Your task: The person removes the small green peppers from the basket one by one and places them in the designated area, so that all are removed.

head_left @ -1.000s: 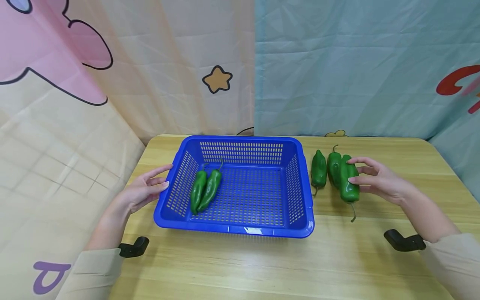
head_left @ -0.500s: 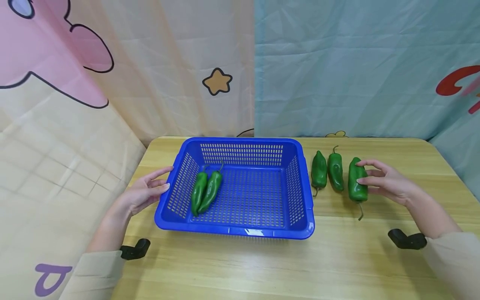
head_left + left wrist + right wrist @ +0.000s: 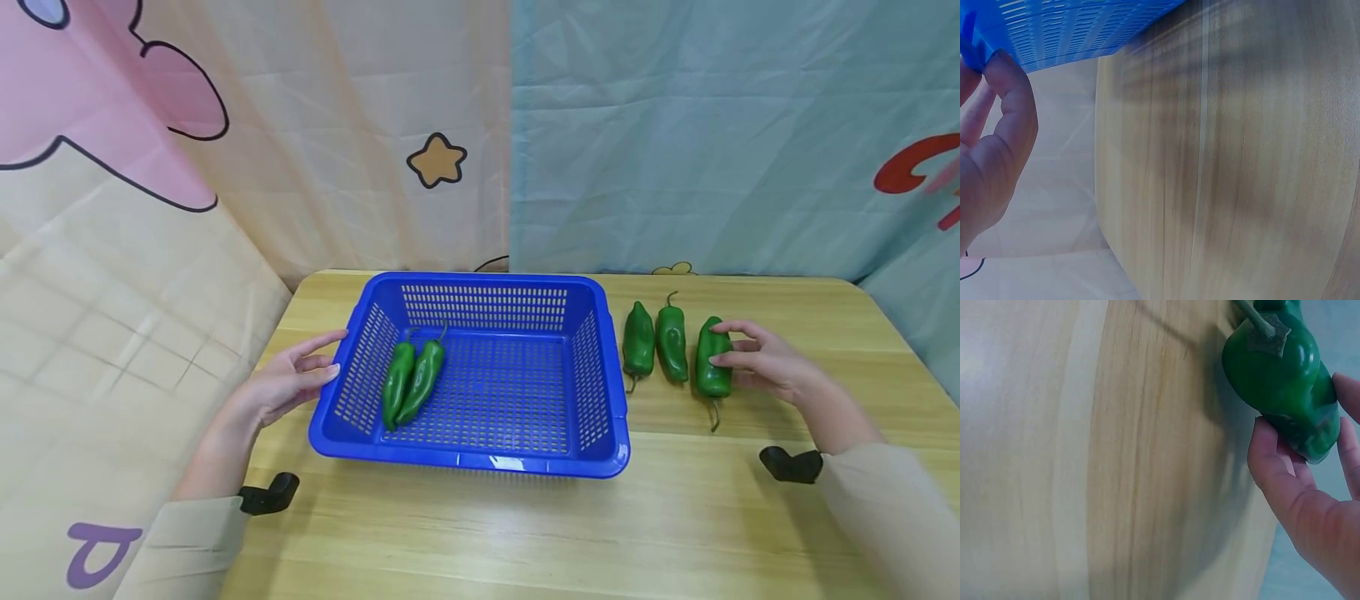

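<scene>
A blue plastic basket (image 3: pixel 480 463) with slotted walls stands on the table, and two long green peppers (image 3: pixel 423 382) lie side by side in its left part. At its left rim my left hand (image 3: pixel 288 379) holds the edge with thumb and fingertips; the left wrist view shows the thumb (image 3: pixel 1013 94) against the rim. My right hand (image 3: pixel 765 362) grips a green pepper (image 3: pixel 712 367) between thumb and fingers, its stem pointing toward me. Left of it lie two more green peppers, one stem-up (image 3: pixel 671 343) and one stem-down (image 3: pixel 638 340), between this hand and the basket.
The wooden table (image 3: pixel 495 537) has rounded far corners. Behind it hangs a printed curtain (image 3: pixel 660 150), and another printed cloth (image 3: pixel 187 308) runs along the left side. A black wrist mount (image 3: pixel 791 464) sticks out from each sleeve.
My right hand has moved the gripped pepper rightward, away from the two beside it, and now a little back left. My left hand and the basket have stayed in place.
</scene>
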Action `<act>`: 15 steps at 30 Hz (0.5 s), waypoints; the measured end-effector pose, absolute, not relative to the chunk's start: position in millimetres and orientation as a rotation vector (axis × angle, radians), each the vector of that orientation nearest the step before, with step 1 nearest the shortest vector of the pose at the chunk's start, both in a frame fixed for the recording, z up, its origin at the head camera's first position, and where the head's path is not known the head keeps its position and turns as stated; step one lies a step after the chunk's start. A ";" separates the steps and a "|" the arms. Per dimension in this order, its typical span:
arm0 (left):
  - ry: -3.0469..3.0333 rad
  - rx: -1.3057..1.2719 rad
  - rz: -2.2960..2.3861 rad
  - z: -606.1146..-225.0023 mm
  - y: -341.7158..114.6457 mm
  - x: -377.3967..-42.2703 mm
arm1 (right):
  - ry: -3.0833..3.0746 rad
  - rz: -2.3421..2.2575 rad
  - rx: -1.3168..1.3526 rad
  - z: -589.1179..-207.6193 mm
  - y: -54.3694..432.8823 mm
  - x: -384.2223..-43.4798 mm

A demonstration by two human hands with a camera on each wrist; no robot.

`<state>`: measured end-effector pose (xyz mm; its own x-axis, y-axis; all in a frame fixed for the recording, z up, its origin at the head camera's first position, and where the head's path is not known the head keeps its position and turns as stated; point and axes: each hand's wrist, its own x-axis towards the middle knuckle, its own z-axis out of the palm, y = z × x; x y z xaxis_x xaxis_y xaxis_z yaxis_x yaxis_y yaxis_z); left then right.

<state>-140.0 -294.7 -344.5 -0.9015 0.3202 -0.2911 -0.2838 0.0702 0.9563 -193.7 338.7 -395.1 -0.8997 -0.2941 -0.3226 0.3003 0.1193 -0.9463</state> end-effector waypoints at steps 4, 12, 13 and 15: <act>1.930 0.030 1.879 -346.5 -294.4 -140.9 | 2.005 -1.786 0.032 -400.0 338.8 -196.2; 1.894 0.055 1.900 -349.2 -295.5 -141.5 | 2.047 -1.744 -0.019 -403.7 341.8 -202.8; 1.891 0.057 1.903 -349.3 -295.7 -141.7 | 2.075 -1.714 -0.035 -404.4 342.0 -204.0; 1.894 0.053 1.901 -349.1 -295.6 -142.2 | 2.110 -1.672 -0.062 -406.2 342.4 -206.3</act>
<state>-142.2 -295.6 -349.1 -0.8963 0.3393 -0.2855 -0.2868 0.0473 0.9568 -206.3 342.4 -406.2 -0.9001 -0.3036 -0.3126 0.2349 0.2660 -0.9349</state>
